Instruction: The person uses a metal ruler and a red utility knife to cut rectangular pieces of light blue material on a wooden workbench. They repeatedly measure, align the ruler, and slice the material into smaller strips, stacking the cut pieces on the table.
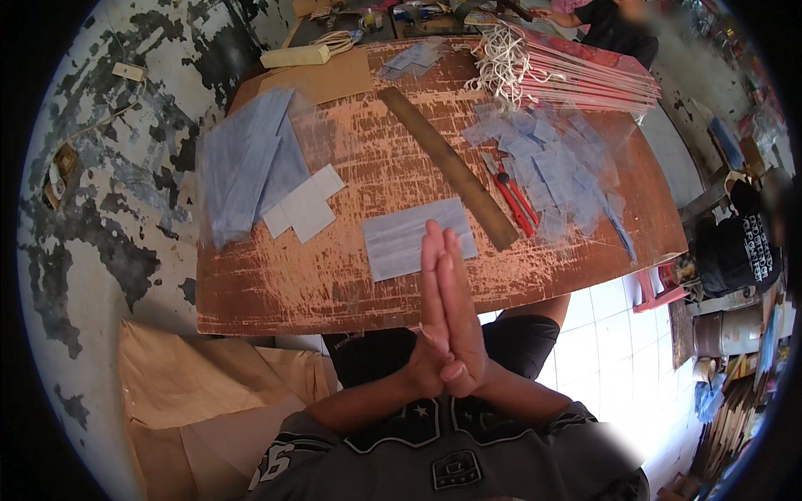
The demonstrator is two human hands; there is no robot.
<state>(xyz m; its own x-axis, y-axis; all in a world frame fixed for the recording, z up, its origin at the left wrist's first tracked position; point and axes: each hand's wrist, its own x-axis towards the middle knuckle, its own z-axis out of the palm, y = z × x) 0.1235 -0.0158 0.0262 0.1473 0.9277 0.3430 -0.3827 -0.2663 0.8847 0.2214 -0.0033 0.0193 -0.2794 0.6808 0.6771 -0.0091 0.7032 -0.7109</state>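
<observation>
My left hand (pixel 431 313) and my right hand (pixel 464 321) are pressed palm to palm, fingers stretched straight toward the table. Neither holds anything that I can see. Beyond the fingertips, and partly covered by them, lies a grey-blue rectangular sheet (pixel 401 244). To its right a long brown flat strip (pixel 451 167) runs diagonally, like a worn ruler. Beside that strip are a red-handled pair of scissors or snips (pixel 522 204) and what seems a slim cutter (pixel 490 164). A white card template with stepped edges (pixel 307 204) rests left of the sheet.
Long translucent blue sheets (pixel 251 167) cover the table's left. Loose cut pieces (pixel 551 167) are heaped at right. Red bags with white cords (pixel 576 75) are stacked behind them, near another person (pixel 618 29). A power strip (pixel 295 56) sits far left on the worn table (pixel 276 288).
</observation>
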